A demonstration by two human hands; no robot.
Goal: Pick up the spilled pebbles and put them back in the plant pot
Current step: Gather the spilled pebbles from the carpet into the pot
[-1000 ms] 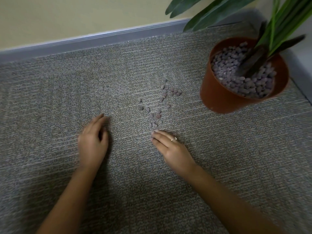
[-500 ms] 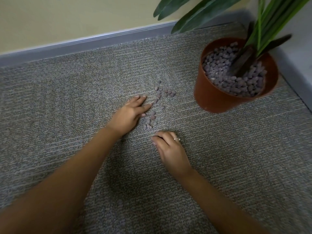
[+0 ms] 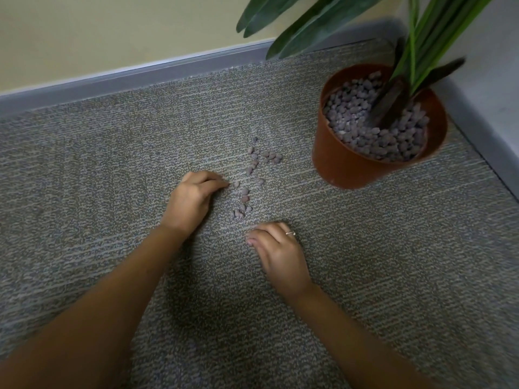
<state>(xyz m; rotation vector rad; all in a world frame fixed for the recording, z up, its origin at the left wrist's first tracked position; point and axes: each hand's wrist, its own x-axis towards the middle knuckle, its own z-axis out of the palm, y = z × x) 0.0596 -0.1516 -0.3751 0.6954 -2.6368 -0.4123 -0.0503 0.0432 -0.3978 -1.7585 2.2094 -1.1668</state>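
1. Kneeling low over the grey carpet (image 3: 112, 169), the person has both hands beside the spilled pebbles (image 3: 247, 186), which lie in a loose line on the floor.
2. This line runs away from the person and slightly to the right, from a small cluster near the right hand (image 3: 278, 251) up to a cluster closer to the plant pot (image 3: 345, 167).
3. The left hand (image 3: 193, 197) is just to the left of the middle of the line, fingers curled and fingertips almost at one pebble; I cannot tell whether it holds any pebbles already.
4. The right hand, which wears a thin ring (image 3: 290, 233), rests with curled fingers just below the near end of the line; what is inside it, if anything, is hidden.
5. The pot stands upright to the right and farther away (it is already quite full of the same pebbles), so I judge the right hand has the shorter way to it.
6. No brand, label or writing is visible anywhere.
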